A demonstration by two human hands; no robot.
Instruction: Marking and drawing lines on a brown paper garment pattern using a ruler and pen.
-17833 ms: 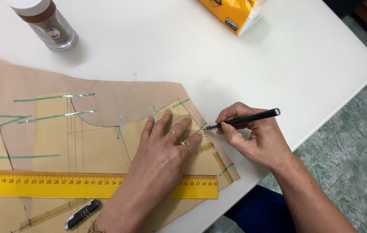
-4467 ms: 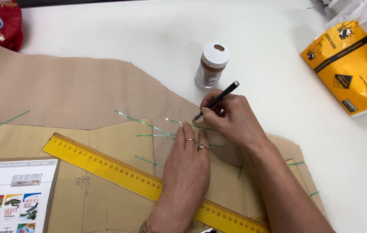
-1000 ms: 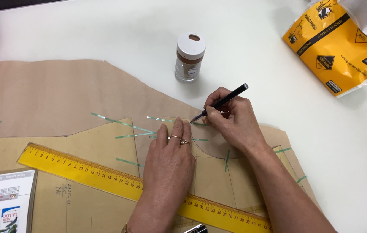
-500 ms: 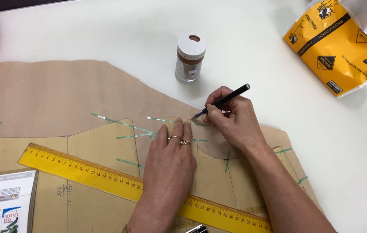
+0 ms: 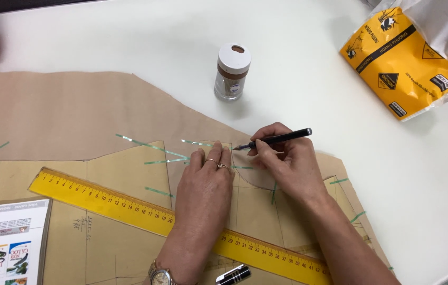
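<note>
My left hand [image 5: 203, 193] lies flat, fingers together, on the tan pattern paper [image 5: 123, 174], pressing it down near its upper corner and lying across a yellow ruler [image 5: 108, 203]. My right hand [image 5: 287, 163] grips a black pen [image 5: 276, 139], its tip touching the paper's edge just right of my left fingertips. Strips of green tape [image 5: 150, 145] fasten the tan piece to a larger brown paper sheet [image 5: 76, 113] underneath.
A small jar with a white lid [image 5: 232, 73] stands on the white table [image 5: 308, 63] just beyond the paper. A yellow packet [image 5: 400, 63] lies at the far right. A printed booklet [image 5: 5, 243] sits at the lower left, a black clip [image 5: 233, 274] near the bottom edge.
The pen tip has shifted slightly along the paper's edge; both hands stay in nearly the same place.
</note>
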